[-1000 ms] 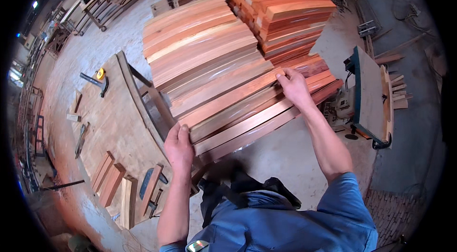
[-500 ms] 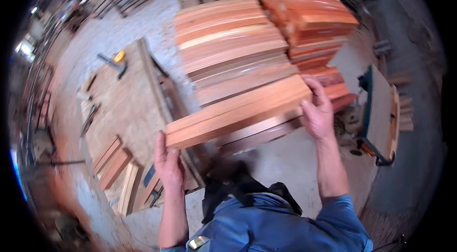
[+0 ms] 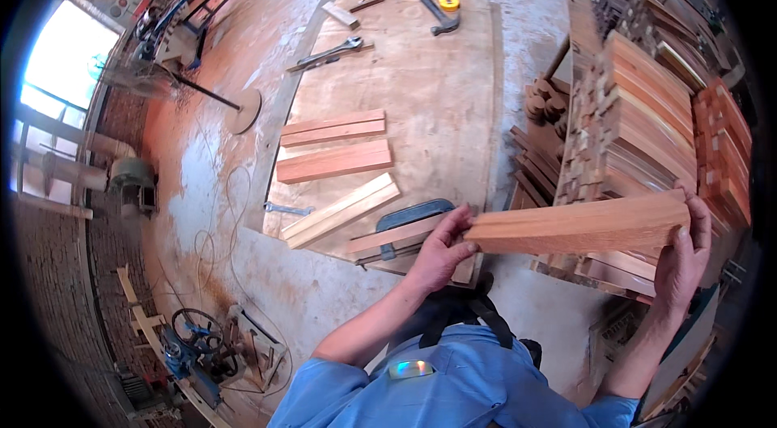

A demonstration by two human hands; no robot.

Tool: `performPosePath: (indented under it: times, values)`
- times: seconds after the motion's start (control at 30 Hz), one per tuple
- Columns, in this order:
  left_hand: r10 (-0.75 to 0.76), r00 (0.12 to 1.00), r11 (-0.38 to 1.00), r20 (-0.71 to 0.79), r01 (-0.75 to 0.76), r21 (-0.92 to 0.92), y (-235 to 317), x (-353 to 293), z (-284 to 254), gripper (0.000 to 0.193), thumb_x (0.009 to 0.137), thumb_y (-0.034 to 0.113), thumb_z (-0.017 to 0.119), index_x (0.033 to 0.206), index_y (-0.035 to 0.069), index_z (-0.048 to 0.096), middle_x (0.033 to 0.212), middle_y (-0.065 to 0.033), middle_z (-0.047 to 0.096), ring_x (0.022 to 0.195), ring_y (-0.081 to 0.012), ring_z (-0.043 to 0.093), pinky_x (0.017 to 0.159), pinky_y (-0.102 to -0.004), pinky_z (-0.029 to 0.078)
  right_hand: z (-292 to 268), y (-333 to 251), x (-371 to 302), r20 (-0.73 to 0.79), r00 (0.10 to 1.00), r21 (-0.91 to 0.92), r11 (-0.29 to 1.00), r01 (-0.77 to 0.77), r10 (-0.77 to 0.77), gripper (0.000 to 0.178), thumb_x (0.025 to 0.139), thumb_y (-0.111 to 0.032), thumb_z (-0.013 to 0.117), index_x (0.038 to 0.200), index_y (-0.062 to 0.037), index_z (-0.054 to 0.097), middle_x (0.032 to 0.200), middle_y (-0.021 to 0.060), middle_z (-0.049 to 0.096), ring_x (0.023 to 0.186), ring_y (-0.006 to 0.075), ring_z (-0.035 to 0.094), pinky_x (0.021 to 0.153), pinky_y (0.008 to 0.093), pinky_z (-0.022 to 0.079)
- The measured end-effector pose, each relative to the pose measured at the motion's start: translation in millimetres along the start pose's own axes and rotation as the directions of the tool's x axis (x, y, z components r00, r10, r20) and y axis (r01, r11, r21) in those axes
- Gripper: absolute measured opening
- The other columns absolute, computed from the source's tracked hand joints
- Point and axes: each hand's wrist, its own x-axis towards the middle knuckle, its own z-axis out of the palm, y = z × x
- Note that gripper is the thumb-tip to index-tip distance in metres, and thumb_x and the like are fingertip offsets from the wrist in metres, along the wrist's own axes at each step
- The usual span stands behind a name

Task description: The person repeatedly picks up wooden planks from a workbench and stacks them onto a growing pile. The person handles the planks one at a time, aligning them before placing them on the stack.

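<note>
A long reddish-brown wooden block (image 3: pixel 575 226) is held level between my two hands. My left hand (image 3: pixel 441 254) is closed around its left end, thumb at the near side. At its right end, my right hand (image 3: pixel 684 254) grips with fingers behind and thumb in front. Below and left of the block is a plywood tabletop (image 3: pixel 445 120). Near my left hand, a blue C-clamp (image 3: pixel 413 216) lies on it with a strip of wood (image 3: pixel 396 237). Farther left lie a pale wooden piece (image 3: pixel 340 209) and reddish wooden pieces (image 3: pixel 333 161).
At right stands a tall stack of wooden boards (image 3: pixel 639 112). On the tabletop's far part are a hammer (image 3: pixel 429 3), a yellow tape measure (image 3: pixel 448 3), and an adjustable wrench (image 3: pixel 328 52). A spanner (image 3: pixel 287 209) lies near its left edge. A fan (image 3: pixel 133 76) stands farther left.
My view has turned left, from the board stack toward the tabletop. The block remains in both hands, carried leftward, its left end now beside the tabletop's near right corner.
</note>
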Motion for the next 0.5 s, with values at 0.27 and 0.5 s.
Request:
performPosePath:
  times: [0.27,0.5]
  values:
    - [0.095,0.851,0.542,0.516,-0.479,0.691,101.2,10.6,26.7,0.104,0.073,0.027,0.086,0.153,-0.002,0.026,0.148,-0.0253,0.041,0.135,-0.0400,0.043,0.114,-0.0418,0.035,152.4,-64.4,27.4,0.330,0.943,-0.372,0.925,0.085,0.047,0.040,0.084,-0.018,0.068,0.119,-0.0017,0.058,0.140,0.0200,0.052,0.133,0.0293,0.049,0.114,0.0409,0.035]
    - [-0.102,0.879,0.499,0.466,-0.360,0.788,179.0,26.7,2.8,0.090,0.065,0.025,0.087,0.141,0.004,0.044,0.125,-0.0201,0.059,0.118,-0.0359,0.058,0.099,-0.0426,0.048,195.5,-49.0,27.6,0.253,0.966,-0.266,0.957,0.115,-0.046,0.051,0.085,-0.019,0.067,0.132,-0.0012,0.056,0.145,0.0212,0.048,0.134,0.0296,0.048,0.115,0.0438,0.035]
